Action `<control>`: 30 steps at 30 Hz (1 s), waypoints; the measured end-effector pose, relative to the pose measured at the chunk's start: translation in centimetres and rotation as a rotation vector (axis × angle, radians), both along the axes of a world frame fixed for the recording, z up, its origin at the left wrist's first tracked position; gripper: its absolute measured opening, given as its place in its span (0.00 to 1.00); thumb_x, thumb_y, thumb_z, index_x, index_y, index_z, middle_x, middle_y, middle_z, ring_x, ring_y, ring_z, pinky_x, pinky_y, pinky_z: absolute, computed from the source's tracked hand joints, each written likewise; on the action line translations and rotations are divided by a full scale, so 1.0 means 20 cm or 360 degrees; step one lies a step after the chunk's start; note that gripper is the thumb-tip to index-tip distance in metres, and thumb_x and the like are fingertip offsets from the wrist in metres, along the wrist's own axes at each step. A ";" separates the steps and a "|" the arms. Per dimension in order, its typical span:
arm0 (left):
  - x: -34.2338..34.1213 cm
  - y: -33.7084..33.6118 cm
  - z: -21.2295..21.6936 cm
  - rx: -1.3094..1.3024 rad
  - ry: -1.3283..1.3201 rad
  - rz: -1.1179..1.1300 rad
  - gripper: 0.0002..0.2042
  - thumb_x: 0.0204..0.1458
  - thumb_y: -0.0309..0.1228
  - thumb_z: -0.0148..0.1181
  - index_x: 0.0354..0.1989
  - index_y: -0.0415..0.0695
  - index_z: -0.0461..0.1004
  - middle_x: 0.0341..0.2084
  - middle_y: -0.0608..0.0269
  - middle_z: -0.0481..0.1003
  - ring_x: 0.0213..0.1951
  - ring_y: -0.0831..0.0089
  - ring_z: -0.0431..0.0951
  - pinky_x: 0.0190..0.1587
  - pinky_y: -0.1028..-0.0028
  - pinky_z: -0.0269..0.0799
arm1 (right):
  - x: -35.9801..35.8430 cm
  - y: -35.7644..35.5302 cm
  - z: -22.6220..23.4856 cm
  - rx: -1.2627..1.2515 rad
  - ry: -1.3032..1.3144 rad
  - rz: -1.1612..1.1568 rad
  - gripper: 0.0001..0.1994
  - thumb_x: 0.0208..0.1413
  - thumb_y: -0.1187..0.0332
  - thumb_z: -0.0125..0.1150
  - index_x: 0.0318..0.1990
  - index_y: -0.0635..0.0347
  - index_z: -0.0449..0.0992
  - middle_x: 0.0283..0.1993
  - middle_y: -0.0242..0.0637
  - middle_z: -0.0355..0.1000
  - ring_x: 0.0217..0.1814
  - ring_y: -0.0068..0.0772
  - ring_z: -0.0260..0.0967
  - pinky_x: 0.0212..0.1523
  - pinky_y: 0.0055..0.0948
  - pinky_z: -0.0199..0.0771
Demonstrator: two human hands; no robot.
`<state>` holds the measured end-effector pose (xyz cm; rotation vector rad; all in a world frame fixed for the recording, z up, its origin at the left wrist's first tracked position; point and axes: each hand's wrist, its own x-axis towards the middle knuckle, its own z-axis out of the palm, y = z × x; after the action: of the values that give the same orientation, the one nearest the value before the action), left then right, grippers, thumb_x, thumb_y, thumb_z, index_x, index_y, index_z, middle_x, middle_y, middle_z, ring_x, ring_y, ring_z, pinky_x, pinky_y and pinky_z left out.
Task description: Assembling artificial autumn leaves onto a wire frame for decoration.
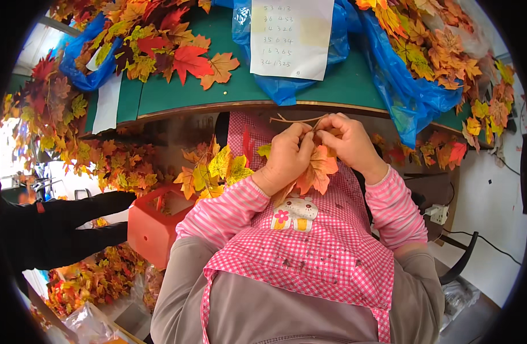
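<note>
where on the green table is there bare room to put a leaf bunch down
The green table has a bare strip between the red and orange leaf pile and the white paper sheet, and a smaller bare patch right of the sheet, beside the blue bag. Both far corners are crowded with leaves. Both hands hold an orange leaf.

A green-topped bench (229, 86) with a wooden edge spans the upper view, heaped with blue plastic bags (401, 86). A white wall (493, 206) (cable and socket on it) stands at right; bright daylight enters at left.
</note>
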<state>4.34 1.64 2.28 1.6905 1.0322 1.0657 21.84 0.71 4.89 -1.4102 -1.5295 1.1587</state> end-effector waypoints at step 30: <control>0.03 0.06 0.12 0.0172 0.0544 -0.0297 0.17 0.54 0.35 0.53 0.47 0.36 0.75 0.43 0.47 0.76 0.45 0.53 0.77 0.49 0.63 0.70 | 0.07 0.03 -0.02 -0.0155 0.0506 -0.0199 0.05 0.62 0.71 0.56 0.40 0.62 0.75 0.34 0.26 0.72 0.33 0.16 0.69 0.37 0.17 0.70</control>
<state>4.93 2.93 4.69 2.0622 1.0153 0.7379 23.24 1.21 4.49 -1.2913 -1.1625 1.3222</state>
